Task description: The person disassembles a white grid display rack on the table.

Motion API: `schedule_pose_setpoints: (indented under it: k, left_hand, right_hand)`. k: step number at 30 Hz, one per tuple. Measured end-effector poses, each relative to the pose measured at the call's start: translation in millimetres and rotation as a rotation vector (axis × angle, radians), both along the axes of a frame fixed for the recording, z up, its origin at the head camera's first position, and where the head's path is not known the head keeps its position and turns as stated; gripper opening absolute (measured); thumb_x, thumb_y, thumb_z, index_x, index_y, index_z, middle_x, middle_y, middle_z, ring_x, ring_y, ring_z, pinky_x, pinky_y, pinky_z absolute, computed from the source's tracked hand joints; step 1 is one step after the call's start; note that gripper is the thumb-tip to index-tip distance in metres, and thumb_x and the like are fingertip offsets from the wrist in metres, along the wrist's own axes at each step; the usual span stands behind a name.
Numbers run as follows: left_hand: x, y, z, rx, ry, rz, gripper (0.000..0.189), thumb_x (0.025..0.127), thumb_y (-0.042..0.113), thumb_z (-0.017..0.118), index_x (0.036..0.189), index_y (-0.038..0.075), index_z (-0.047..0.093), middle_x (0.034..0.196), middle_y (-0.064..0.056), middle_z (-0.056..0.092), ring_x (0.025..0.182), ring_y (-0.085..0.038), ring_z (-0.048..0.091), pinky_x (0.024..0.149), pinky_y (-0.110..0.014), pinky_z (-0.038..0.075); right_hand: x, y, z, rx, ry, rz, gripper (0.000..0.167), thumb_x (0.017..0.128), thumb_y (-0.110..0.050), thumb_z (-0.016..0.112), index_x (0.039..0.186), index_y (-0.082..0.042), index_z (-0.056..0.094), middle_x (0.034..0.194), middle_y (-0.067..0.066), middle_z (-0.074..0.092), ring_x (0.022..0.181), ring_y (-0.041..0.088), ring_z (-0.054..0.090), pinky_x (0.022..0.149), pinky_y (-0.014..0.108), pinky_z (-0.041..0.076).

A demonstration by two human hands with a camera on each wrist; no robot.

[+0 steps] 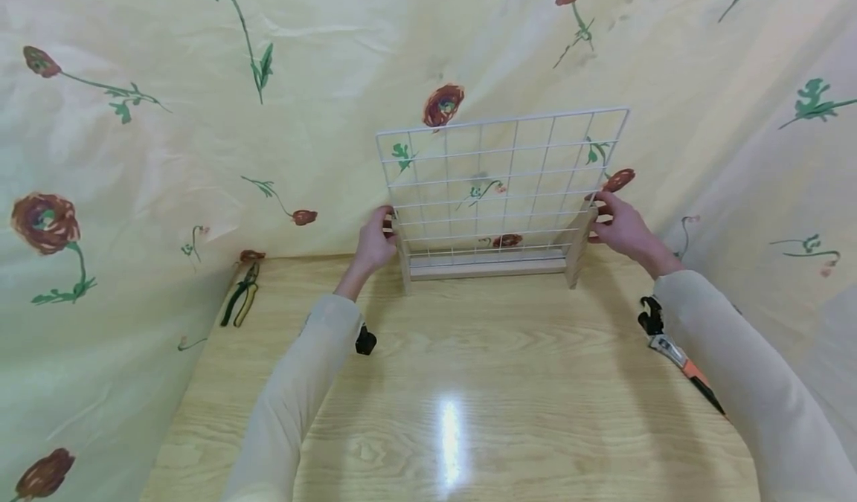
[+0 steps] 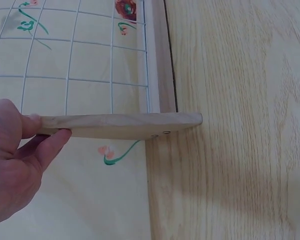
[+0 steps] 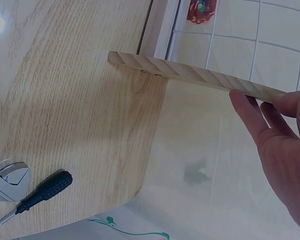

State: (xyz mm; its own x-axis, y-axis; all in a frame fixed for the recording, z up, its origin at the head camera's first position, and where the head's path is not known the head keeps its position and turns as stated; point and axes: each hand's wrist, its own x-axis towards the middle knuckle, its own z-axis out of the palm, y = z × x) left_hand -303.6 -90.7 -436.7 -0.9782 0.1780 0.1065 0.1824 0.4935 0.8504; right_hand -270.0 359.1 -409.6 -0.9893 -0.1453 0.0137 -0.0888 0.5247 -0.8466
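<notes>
A small rack with a white wire grid stands at the back of the wooden table, its grid upright between two wooden side boards. A wooden crossbar joins the boards low down. My left hand pinches the upper end of the left side board between thumb and fingers. On the other side, my right hand grips the upper end of the right side board the same way. Two screw heads show on the left board's outer face, near its lower end.
Pliers with black and yellow handles lie at the table's back left. An adjustable wrench and a black-handled screwdriver lie at the right edge. By the left sleeve is a small black object. Flowered cloth hangs behind.
</notes>
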Motion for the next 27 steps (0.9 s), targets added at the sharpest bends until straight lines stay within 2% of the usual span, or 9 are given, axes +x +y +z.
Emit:
schedule_pose_setpoints:
  k: [5,10,15,18,21,27]
  left_hand:
    - [3.1,0.3,-0.5,-0.014,0.010,0.011,0.057,0.087,-0.020,0.053,0.140,-0.001,0.043,0.120,-0.026,0.059,0.105,-0.040,0.063,0.089,-0.041,0.057]
    - [5.2,1.1,0.4,-0.041,0.031,0.017,0.056,0.087,-0.019,0.053,0.139,0.000,0.044,0.119,-0.027,0.060,0.104,-0.040,0.064,0.088,-0.043,0.057]
    - [7.7,0.7,0.4,-0.089,0.053,0.013,0.054,0.087,-0.019,0.052,0.137,-0.001,0.044,0.118,-0.028,0.061,0.104,-0.040,0.065,0.088,-0.042,0.058]
    - [9.4,-0.4,-0.2,-0.104,0.063,0.008,0.055,0.087,-0.019,0.052,0.138,-0.002,0.044,0.118,-0.028,0.062,0.104,-0.040,0.065,0.088,-0.042,0.058]
    - [10.9,-1.5,-1.1,-0.111,0.070,0.005,0.055,0.086,-0.019,0.053,0.138,-0.002,0.044,0.117,-0.028,0.062,0.104,-0.040,0.065,0.088,-0.042,0.058]
    - [14.7,-2.3,-0.6,-0.140,0.063,-0.010,0.057,0.086,-0.019,0.055,0.138,-0.001,0.042,0.117,-0.027,0.062,0.104,-0.040,0.065,0.086,-0.042,0.059]
  right_hand:
    - [-0.5,-1.5,-0.6,0.014,-0.011,0.001,0.054,0.096,0.013,0.043,0.147,0.011,0.026,0.130,0.044,0.040,0.115,0.055,0.047,0.076,0.031,0.061]
    - [-1.7,-0.9,-1.1,0.015,-0.010,0.001,0.054,0.097,0.012,0.042,0.148,0.011,0.026,0.131,0.045,0.039,0.116,0.056,0.046,0.073,0.024,0.060]
    - [-1.4,-1.9,-1.2,0.016,-0.003,0.002,0.053,0.096,0.012,0.043,0.147,0.010,0.027,0.131,0.044,0.040,0.115,0.056,0.048,0.075,0.030,0.061]
    - [-1.3,-2.6,-2.2,0.011,0.003,0.005,0.053,0.096,0.012,0.043,0.147,0.010,0.027,0.130,0.044,0.040,0.114,0.057,0.049,0.073,0.027,0.061]
    - [-1.5,-2.4,-2.9,0.009,0.008,0.009,0.053,0.097,0.011,0.043,0.147,0.010,0.027,0.130,0.044,0.040,0.114,0.058,0.048,0.069,0.018,0.058]
    - [-0.7,-0.8,-2.5,0.019,0.007,0.016,0.053,0.097,0.012,0.041,0.148,0.010,0.027,0.133,0.044,0.038,0.116,0.057,0.047,0.069,0.018,0.058]
